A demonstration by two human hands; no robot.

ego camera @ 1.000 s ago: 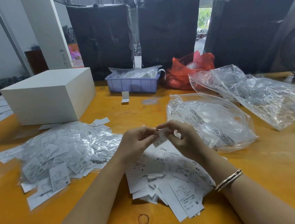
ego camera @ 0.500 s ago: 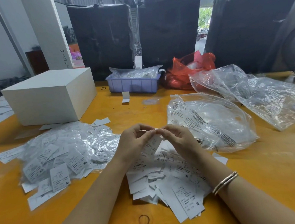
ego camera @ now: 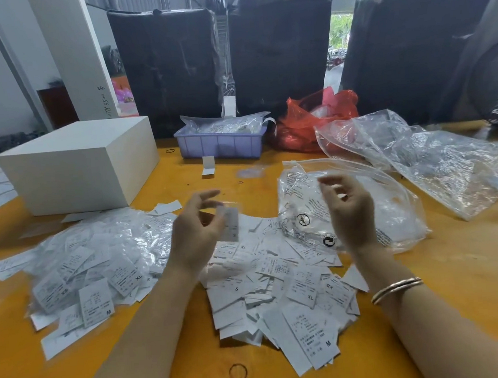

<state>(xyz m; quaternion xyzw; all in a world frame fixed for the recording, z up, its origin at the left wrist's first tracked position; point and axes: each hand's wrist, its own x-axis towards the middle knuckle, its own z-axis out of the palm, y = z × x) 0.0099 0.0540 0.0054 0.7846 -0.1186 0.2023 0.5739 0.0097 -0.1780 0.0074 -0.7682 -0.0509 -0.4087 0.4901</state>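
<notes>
Left hand hovered above the label pile on the table, its grip pinched a blurred label at the fingertips, right hand hung apart, grip loosely curled, empty

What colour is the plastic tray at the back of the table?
Light purple tray, clearest in the head view.
</notes>
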